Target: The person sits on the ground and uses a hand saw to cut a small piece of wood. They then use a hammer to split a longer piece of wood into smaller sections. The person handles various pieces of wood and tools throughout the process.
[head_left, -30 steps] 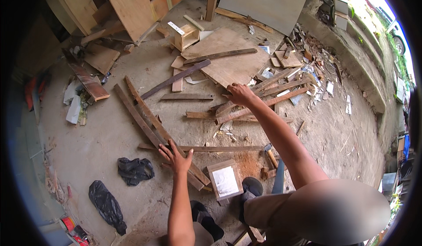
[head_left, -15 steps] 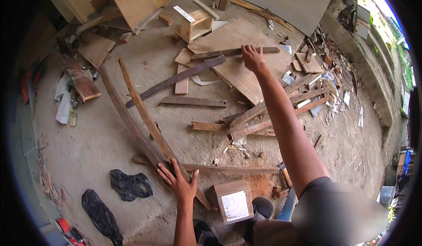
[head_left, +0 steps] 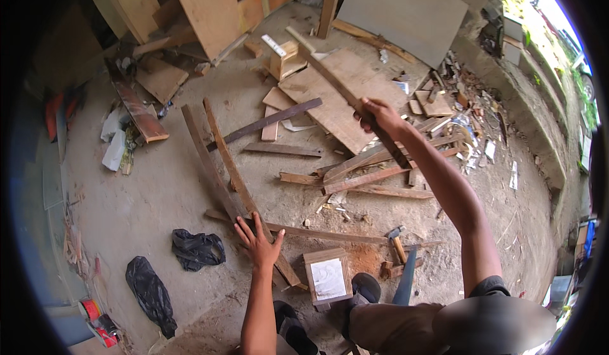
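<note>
— Since half a second ago the right hand (head_left: 379, 115) has closed round a long wooden batten (head_left: 346, 88) and lifted its near end off the pile; before that it was only reaching over the boards.

— And the left hand (head_left: 259, 243)?

— Much where it was: fingers spread wide, palm down, holding nothing, resting on the two long slats (head_left: 219, 158) where they cross a thin strip (head_left: 317, 233) lying on the concrete floor (head_left: 146, 196).

— What sits closest to the person?

— A small wooden box (head_left: 328, 277) by the shoes, a hammer (head_left: 396, 241) just to its right, and two black plastic bags (head_left: 198, 249) off to the left.

— Farther out?

— The batten runs from the right fist up and left, over a wide plywood board (head_left: 330, 95), towards a small wooden stool (head_left: 283, 60). Beyond those, large panels (head_left: 209, 12) lean upright.
</note>
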A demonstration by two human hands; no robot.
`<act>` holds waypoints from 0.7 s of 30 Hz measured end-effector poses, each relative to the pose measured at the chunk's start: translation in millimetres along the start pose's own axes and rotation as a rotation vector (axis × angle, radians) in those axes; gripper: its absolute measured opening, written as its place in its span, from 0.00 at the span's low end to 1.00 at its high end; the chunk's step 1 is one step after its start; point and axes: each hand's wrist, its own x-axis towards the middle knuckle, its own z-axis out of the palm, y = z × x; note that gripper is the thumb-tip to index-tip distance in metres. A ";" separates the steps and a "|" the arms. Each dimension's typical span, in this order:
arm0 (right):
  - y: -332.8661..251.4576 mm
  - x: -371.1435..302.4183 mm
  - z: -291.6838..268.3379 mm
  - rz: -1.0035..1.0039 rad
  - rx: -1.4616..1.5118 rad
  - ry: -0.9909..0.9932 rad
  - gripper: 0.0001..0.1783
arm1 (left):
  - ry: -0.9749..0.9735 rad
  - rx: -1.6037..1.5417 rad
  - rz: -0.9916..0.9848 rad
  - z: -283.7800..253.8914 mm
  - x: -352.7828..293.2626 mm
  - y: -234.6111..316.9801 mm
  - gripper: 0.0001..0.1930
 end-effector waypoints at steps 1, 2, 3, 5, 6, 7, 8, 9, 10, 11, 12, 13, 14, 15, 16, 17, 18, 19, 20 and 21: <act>-9.7 -19.1 8.8 0.032 0.047 -0.038 0.22 | -0.019 0.018 -0.013 -6.6 -1.2 2.2 0.53; -17.9 -40.5 18.1 0.054 0.004 -0.035 0.21 | -0.094 0.060 -0.038 -13.3 0.4 4.4 0.52; -27.3 -62.3 23.7 0.044 0.034 -0.070 0.24 | -0.165 0.094 -0.057 -26.2 5.3 14.7 0.52; -47.6 -102.9 49.3 0.053 -0.009 -0.102 0.23 | -0.247 0.025 -0.116 -34.7 5.2 3.8 0.52; -47.6 -118.7 60.3 0.011 -0.062 -0.126 0.23 | -0.255 -0.084 -0.146 -21.7 11.9 -16.8 0.52; -41.2 -131.4 64.6 -0.026 -0.111 -0.137 0.23 | -0.270 -0.189 -0.164 -28.0 12.6 -14.7 0.52; -38.4 -144.6 64.9 0.004 -0.035 -0.100 0.24 | -0.300 -0.232 -0.223 -31.4 6.8 -11.4 0.50; -26.5 -154.2 56.2 0.005 -0.059 -0.051 0.28 | -0.281 -0.198 -0.190 -31.1 0.2 -4.8 0.49; -17.4 -158.4 53.9 -0.013 -0.163 -0.026 0.28 | -0.253 -0.163 -0.172 -30.3 -4.3 -5.7 0.49; -10.0 -159.2 50.6 -0.032 -0.266 -0.001 0.29 | -0.225 -0.128 -0.155 -30.7 -6.2 -7.6 0.48; -0.2 -154.7 44.4 -0.047 -0.363 0.031 0.28 | -0.153 -0.127 -0.124 -26.1 -8.2 -13.5 0.46; 8.1 -148.7 35.4 -0.056 -0.466 0.067 0.28 | -0.103 -0.106 -0.099 -25.0 -9.1 -12.1 0.45; 15.7 -141.1 25.3 -0.066 -0.568 0.101 0.28 | -0.053 -0.084 -0.074 -24.4 -3.9 -9.1 0.45; 22.8 -131.2 19.7 -0.127 -0.678 0.179 0.23 | -0.004 -0.059 -0.057 -23.6 1.8 -7.9 0.45; 30.4 -117.9 11.4 -0.187 -0.822 0.247 0.22 | 0.006 -0.035 -0.120 -20.5 7.7 -5.9 0.44; 37.4 -100.3 4.3 -0.250 -0.964 0.314 0.20 | 0.017 -0.010 -0.185 -17.6 14.4 -4.1 0.44; 50.8 -75.4 -9.1 -0.246 -0.966 0.344 0.19 | 0.028 0.013 -0.243 -13.2 25.2 0.9 0.44; 60.7 -57.9 -18.6 -0.226 -0.969 0.374 0.18 | 0.039 0.064 -0.276 -12.9 30.1 12.8 0.43; 67.5 -39.6 -31.6 -0.215 -1.048 0.381 0.18 | 0.051 0.116 -0.311 -13.4 34.4 23.3 0.43; 80.5 -21.3 -47.0 -0.198 -1.098 0.384 0.17 | 0.056 0.171 -0.338 -12.3 34.2 33.5 0.43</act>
